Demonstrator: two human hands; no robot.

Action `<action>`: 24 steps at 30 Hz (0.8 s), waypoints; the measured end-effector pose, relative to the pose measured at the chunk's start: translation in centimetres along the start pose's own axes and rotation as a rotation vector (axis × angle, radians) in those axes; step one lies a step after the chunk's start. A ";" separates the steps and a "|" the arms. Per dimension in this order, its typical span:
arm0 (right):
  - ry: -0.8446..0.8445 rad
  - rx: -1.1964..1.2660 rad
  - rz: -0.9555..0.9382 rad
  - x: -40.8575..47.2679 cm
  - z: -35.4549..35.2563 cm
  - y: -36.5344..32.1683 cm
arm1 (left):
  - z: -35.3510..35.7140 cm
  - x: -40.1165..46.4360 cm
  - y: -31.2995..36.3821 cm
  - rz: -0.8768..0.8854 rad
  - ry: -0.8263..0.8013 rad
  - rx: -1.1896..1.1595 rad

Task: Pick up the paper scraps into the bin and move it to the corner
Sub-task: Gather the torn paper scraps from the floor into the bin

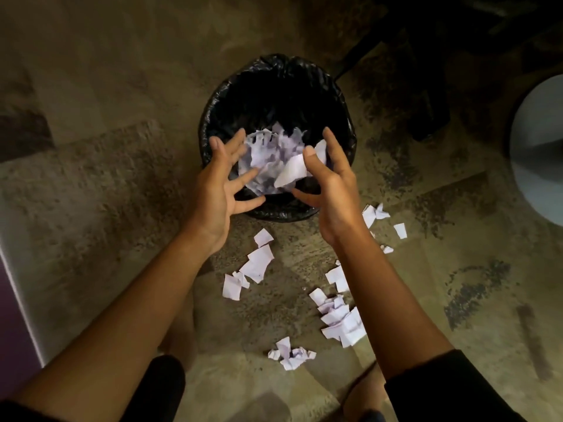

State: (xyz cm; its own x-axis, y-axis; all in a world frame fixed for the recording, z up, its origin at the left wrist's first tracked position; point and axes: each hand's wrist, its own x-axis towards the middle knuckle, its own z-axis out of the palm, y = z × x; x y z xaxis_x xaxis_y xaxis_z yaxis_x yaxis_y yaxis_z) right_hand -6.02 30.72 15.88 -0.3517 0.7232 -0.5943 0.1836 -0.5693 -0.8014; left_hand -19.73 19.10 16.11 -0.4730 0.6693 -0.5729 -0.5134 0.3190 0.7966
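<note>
A round bin (341,117) lined with a black bag stands on the carpet in the middle of the view. Both my hands hover over its near rim with fingers spread. White paper scraps (268,156) hang blurred between them, over the bin's opening, apart from the palms. My left hand (222,184) is on the left of the scraps, my right hand (329,190) on the right, with one scrap (291,173) close to its thumb. More scraps lie on the carpet in front of the bin: a cluster (253,266), a pile (341,318) and a crumpled bunch (291,356).
Patterned brown carpet (106,193) covers the floor. A pale round object (539,147) sits at the right edge. Dark furniture legs (426,95) stand behind the bin on the right. A white edge (21,284) runs along the left side. My knees show at the bottom.
</note>
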 end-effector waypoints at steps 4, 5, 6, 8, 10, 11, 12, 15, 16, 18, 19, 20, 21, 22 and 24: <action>0.019 0.016 0.029 -0.5 -0.4 0.5 | -0.9 -0.6 -1.4 0.045 0.081 0.039; 0.035 0.023 0.015 -0.6 -0.7 0.8 | -1.1 -1.0 -1.9 0.054 0.109 0.055; 0.058 0.036 0.000 -0.8 -1.1 1.2 | -1.3 -1.4 -2.6 0.061 0.134 0.069; 0.132 0.069 -0.024 -1.2 -2.4 2.4 | -1.7 -2.5 -4.5 0.061 0.180 0.097; 0.207 0.090 -0.037 -1.9 -4.3 4.1 | -1.9 -3.6 -7.0 0.046 0.207 0.132; 0.245 0.079 -0.030 -2.4 -5.4 5.2 | -1.9 -4.3 -8.5 0.026 0.212 0.156; 0.287 0.075 -0.014 -2.9 -6.7 6.5 | -2.0 -5.1 -10.2 -0.006 0.218 0.176; 0.390 0.027 0.087 -4.6 -11.3 11.4 | -1.9 -7.9 -15.9 -0.130 0.192 0.263; 0.413 0.009 0.129 -5.3 -13.0 13.3 | -1.7 -8.8 -18.0 -0.186 0.187 0.289; 0.450 -0.054 0.208 -6.8 -16.4 16.7 | -1.6 -10.6 -22.7 -0.332 0.179 0.342; 0.473 -0.090 0.250 -7.4 -18.3 18.5 | -1.9 -11.5 -25.6 -0.426 0.180 0.367; 0.500 -0.128 0.277 -7.9 -20.3 20.3 | -2.4 -12.6 -28.7 -0.525 0.171 0.398; 0.518 -0.182 0.309 -8.4 -22.3 21.8 | -2.9 -13.7 -32.0 -0.615 0.160 0.432; 0.531 -0.233 0.331 -8.7 -24.4 23.4 | -3.4 -14.8 -34.9 -0.667 0.163 0.478; 0.545 -0.312 0.361 -9.1 -28.3 26.0 | -3.5 -17.0 -39.9 -0.730 0.191 0.581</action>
State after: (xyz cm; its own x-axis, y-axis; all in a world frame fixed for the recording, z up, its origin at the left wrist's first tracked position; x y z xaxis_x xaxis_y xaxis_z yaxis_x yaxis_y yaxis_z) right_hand 27.97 20.36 -1.44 0.2733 0.6495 -0.7096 0.4840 -0.7303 -0.4821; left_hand 6.30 -7.36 -6.55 -0.3114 0.0680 -0.9478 -0.3168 0.9329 0.1711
